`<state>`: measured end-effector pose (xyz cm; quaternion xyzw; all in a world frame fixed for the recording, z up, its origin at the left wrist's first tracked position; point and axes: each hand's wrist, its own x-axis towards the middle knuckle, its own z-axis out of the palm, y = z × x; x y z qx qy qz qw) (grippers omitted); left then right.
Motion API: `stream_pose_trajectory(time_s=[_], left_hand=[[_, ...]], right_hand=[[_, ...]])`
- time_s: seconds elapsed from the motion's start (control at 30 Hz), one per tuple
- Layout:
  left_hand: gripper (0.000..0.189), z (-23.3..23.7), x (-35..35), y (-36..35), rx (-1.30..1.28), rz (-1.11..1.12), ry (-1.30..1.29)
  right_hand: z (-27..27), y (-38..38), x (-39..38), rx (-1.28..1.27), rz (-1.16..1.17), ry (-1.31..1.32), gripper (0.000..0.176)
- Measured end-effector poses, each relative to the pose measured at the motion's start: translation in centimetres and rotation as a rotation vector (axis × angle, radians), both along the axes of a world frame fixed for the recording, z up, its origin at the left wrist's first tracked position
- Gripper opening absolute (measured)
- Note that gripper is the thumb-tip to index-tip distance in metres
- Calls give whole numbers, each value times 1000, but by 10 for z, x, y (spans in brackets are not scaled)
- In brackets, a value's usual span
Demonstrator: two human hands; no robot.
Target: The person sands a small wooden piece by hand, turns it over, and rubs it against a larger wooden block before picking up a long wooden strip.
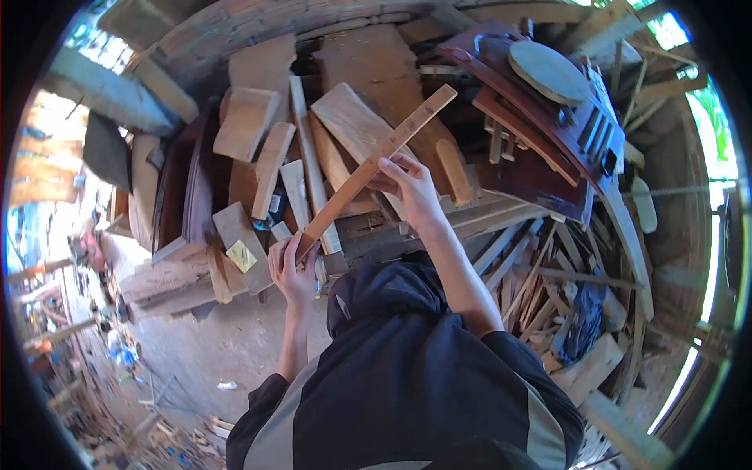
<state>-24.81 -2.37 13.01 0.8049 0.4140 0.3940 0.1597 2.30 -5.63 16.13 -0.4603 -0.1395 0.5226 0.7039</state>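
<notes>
A long, narrow wooden strip (345,194) with darker marks along its upper part runs diagonally in front of me. My left hand (293,268) is closed around its lower end. Higher up, my right hand (407,189) pinches the strip near its middle, fingers against the edge. Behind the strip lie a wide pale board (348,117) and several offcuts on a cluttered wooden bench (376,235). A dark bottle (276,205) stands among the offcuts near my left hand.
Dark red furniture panels (501,86) with a round wooden disc (550,72) are stacked at the right. Below them is a heap of scrap wood (540,290). A dark wooden box (188,184) stands at the left. Scraps litter the floor (211,352).
</notes>
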Motion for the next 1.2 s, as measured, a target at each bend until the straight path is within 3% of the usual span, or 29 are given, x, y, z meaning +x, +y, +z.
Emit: stream_pose_trajectory(time_s=[0.1, 0.27, 0.33, 0.47, 0.53, 0.63, 0.77, 0.97, 1.2], left_hand=[[35, -2, 11, 10, -30, -130, 18], [27, -11, 23, 22, -110, -295, -14], [22, -20, 23, 22, -293, -316, -22], [21, -43, 23, 17, -505, -296, -47], [27, -47, 29, 13, -817, -171, -76], [38, -56, 35, 13, -940, -115, 19], [45, -77, 46, 9, -946, -48, 46], [41, -80, 59, 11, -1178, 24, 45], [36, -108, 35, 29, -1253, -117, -91]], right_hand=[[-11, -14, 25, 25, -213, 83, 33], [-33, -35, 56, 2, -319, 120, 36], [-47, -40, 65, -41, -344, 160, 37], [-66, -44, 81, -81, -278, 152, 36], [-74, -48, 87, -63, -138, 121, 43], [-71, -66, 93, -289, 62, -18, 54], [-77, -100, 107, -328, 172, -86, 61], [-96, -147, 131, -457, 68, -125, 63], [-106, -146, 143, -522, 16, -156, 55]])
